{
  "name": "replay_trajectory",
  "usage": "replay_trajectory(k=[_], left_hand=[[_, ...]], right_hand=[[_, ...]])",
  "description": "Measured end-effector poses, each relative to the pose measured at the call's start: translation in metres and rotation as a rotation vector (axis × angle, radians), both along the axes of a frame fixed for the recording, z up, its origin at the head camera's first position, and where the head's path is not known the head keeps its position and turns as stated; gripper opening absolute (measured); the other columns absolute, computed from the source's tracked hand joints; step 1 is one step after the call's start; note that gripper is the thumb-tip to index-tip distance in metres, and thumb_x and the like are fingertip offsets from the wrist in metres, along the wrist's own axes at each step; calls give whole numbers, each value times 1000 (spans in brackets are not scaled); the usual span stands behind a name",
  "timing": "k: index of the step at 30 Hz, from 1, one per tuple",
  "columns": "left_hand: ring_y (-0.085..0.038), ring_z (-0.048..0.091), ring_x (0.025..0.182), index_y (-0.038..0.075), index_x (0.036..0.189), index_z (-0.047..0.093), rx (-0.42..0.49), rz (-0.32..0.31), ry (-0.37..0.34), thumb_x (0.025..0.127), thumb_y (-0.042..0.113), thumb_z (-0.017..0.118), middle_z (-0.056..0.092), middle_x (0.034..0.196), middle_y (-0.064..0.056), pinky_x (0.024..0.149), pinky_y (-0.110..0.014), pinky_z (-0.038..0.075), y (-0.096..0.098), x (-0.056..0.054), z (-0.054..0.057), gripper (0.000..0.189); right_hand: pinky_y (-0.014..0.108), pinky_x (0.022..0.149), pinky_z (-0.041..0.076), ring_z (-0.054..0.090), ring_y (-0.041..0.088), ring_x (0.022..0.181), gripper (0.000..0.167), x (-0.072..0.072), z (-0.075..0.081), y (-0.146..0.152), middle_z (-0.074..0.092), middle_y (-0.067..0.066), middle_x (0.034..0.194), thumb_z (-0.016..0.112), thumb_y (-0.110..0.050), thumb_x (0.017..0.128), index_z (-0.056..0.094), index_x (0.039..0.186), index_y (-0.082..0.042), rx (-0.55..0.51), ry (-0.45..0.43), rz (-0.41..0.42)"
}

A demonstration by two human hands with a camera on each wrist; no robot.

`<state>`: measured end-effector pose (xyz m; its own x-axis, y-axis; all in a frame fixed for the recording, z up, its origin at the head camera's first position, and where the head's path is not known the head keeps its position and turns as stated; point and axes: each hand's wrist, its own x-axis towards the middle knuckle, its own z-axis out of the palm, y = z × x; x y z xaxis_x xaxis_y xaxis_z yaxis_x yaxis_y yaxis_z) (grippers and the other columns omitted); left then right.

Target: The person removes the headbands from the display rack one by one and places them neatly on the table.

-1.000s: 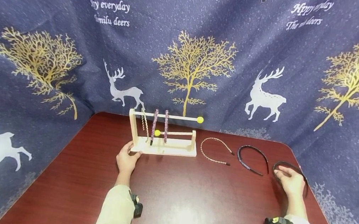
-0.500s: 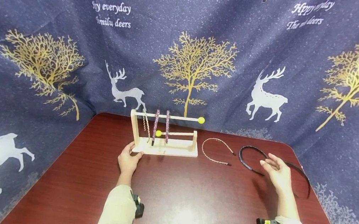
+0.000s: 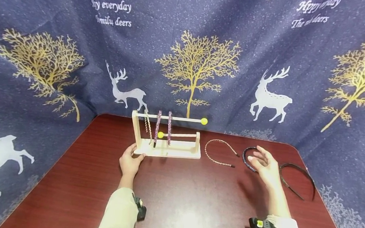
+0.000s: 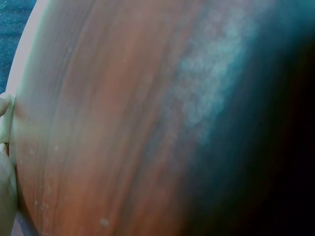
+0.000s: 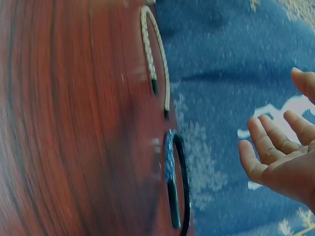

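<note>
My left hand (image 3: 130,163) grips the left end of the wooden stand's base (image 3: 182,154); in the left wrist view only its fingers (image 4: 6,184) show at the left edge. On the stand's upper rod (image 3: 186,120) hang a braided cream headband (image 3: 149,125) and two purple glittery headbands (image 3: 170,125). My right hand (image 3: 268,169) hovers with relaxed, spread fingers above a dark headband with a blue glittery part (image 5: 170,160). It holds nothing, and in the head view it hides part of that headband.
A braided cream headband (image 3: 208,150) lies between the stand and the blue glittery one. A thin black headband (image 3: 314,185) lies near the table's right edge. Yellow balls (image 3: 204,121) cap the rods. A blue deer-print cloth (image 3: 229,96) hangs behind the table.
My right hand has let go of the black headband at the right and moved left, over the blue glittery one. My left hand stays on the stand's base.
</note>
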<state>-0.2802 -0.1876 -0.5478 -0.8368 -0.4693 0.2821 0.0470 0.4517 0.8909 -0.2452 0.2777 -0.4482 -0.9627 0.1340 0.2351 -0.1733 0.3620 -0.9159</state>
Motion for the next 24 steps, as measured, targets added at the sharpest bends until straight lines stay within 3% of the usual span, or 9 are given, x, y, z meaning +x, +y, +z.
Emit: replay_trajectory(k=[4,10,19,24], left_hand=[[-27,60,104,4,120,61,11,-3,6,67,7,82,65,112,-12,91,-37,46,0,-1,-1,57],[-29,59,105,3,121,61,18,-5,11,67,5,82,64,112,-15,91,-38,46,1,0,2,58],[-30,59,105,3,120,61,6,-8,16,68,6,81,64,111,-15,91,-40,46,2,2,3,57],[-31,60,103,2,120,61,1,-4,19,67,5,82,64,111,-15,90,-41,46,2,2,4,56]], right_hand=[[14,77,48,57,-1,91,57,-3,0,-19,55,27,118,67,-9,86,41,136,2,-46,24,41],[18,82,48,59,12,99,56,-10,4,-47,57,16,115,67,-7,85,43,135,1,-125,56,133],[22,89,45,57,15,102,55,-15,15,-88,53,26,120,65,1,84,43,134,3,-223,79,271],[24,88,46,55,34,107,54,-10,29,-111,52,30,120,63,5,84,42,134,5,-256,66,317]])
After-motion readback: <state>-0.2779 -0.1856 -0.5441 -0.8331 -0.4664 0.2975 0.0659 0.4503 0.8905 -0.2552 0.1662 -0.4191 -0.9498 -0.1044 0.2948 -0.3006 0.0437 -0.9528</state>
